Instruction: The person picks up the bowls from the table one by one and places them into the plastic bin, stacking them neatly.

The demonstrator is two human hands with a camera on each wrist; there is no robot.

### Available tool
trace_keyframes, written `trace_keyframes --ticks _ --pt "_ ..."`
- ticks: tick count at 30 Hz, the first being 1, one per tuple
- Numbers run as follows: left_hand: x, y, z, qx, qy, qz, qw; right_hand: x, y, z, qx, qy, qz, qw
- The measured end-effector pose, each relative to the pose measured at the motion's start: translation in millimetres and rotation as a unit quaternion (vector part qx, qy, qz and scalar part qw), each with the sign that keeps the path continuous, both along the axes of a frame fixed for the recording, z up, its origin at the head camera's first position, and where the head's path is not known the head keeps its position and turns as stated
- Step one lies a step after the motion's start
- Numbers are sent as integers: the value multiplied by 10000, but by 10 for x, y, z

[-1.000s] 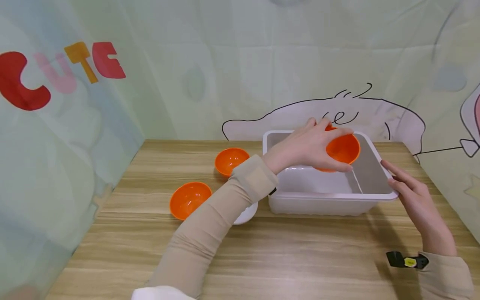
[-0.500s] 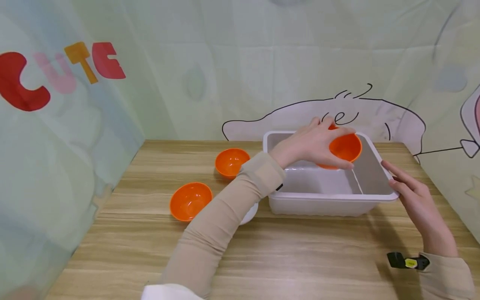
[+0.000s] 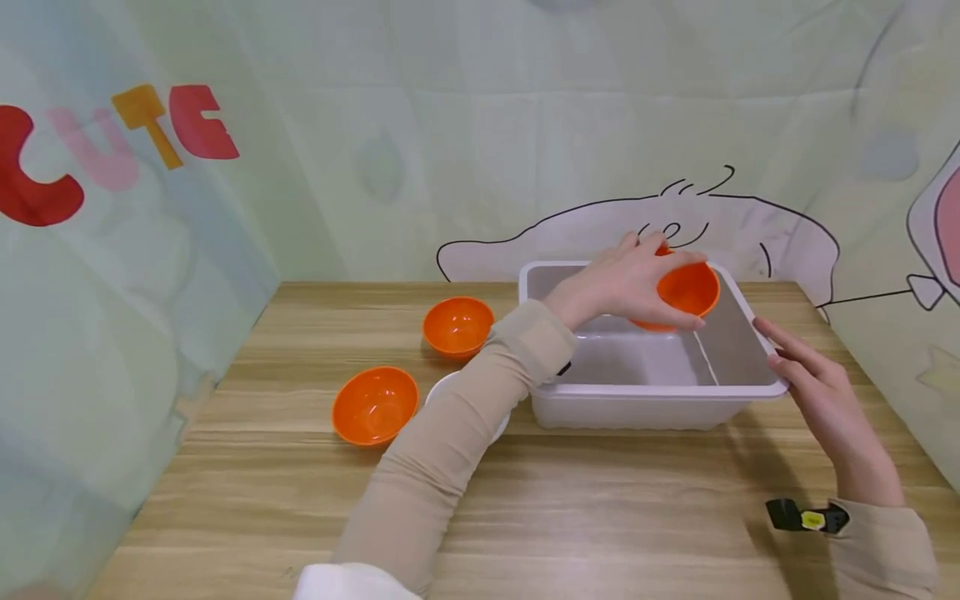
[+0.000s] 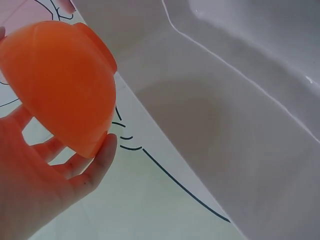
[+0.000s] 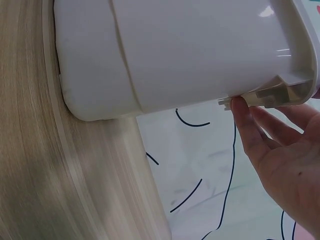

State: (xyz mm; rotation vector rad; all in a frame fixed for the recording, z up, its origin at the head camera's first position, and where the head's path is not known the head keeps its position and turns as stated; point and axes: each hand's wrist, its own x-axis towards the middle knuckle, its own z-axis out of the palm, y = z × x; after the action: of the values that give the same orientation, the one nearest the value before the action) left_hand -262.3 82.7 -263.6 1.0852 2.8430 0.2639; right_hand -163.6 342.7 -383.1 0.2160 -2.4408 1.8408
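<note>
My left hand (image 3: 628,282) grips an orange bowl (image 3: 688,290) by its rim, tilted on its side over the back right part of a pale grey plastic basin (image 3: 645,400). In the left wrist view, the bowl's rounded outside (image 4: 65,82) and foot face the camera, with the fingertips at its rim. My right hand (image 3: 817,392) holds the basin's right rim. The right wrist view shows its fingers (image 5: 242,117) under the lip against the outer wall; the thumb is mostly out of that view. The basin stands on the table.
Two more orange bowls, one farther back (image 3: 457,327) and one nearer (image 3: 375,407), stand upright left of the basin. A white dish (image 3: 442,385) is partly hidden by my left sleeve. Behind the wooden table (image 3: 600,500) hangs a printed cloth (image 3: 465,142).
My left forearm has shifted slightly right, uncovering more of the white dish. The held bowl has risen a little and remains over the basin. My right hand keeps its place on the rim.
</note>
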Motion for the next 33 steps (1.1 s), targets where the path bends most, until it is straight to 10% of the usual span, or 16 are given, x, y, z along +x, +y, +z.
trace_keyframes --ticks 33 --pt "-166 143 -366 4 -305 -71 9995 -19 4 5 163 -50 -146 9997"
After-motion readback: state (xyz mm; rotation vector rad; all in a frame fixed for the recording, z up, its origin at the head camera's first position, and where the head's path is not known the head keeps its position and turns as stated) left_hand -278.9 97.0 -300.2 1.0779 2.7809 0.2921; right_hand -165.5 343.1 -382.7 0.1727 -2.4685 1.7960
